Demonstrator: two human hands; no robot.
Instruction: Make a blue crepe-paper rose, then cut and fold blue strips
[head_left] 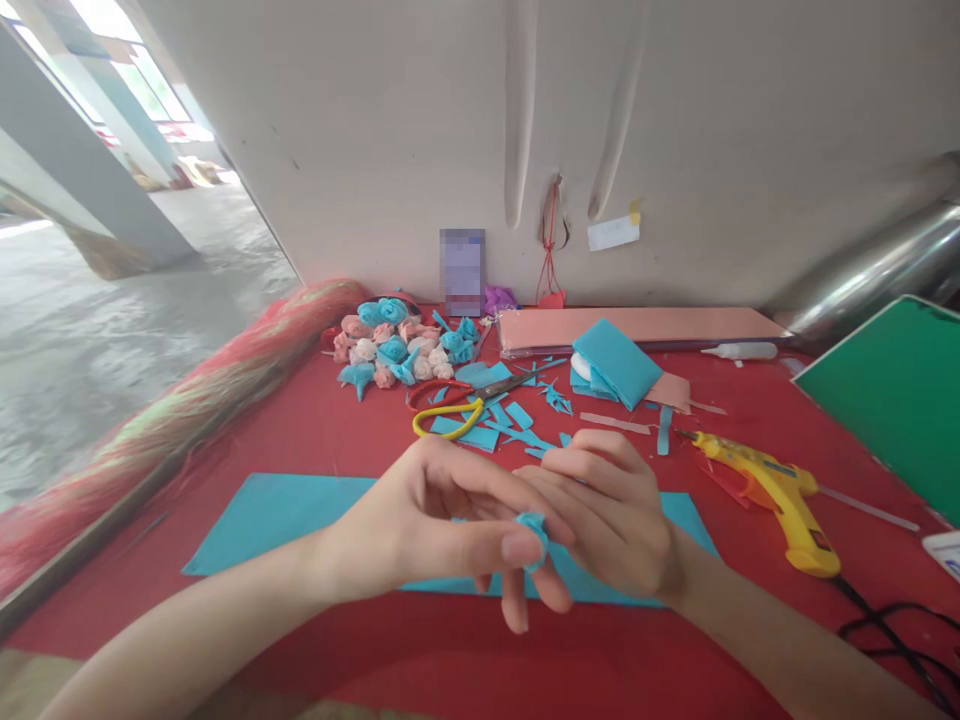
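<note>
Between the thumb and index finger of my left hand (442, 520) is a small rolled piece of blue paper (534, 540). My right hand (611, 515) is beside it, its fingers curled and touching or nearly touching the left fingers; what they hold, if anything, is hidden. Both hands are above a long blue paper strip (300, 510) lying across the red table (420, 655). Just beyond the hands lie blue scraps (517, 415) and scissors (480, 400) with red and yellow handles.
Blue, pink and white paper flowers (394, 350) are piled at the back left. Folded blue paper (619, 362) lies behind the hands. At the right are a yellow glue gun (780, 490) with a black cord and a green board (900, 400). A phone (462, 272) leans at the back.
</note>
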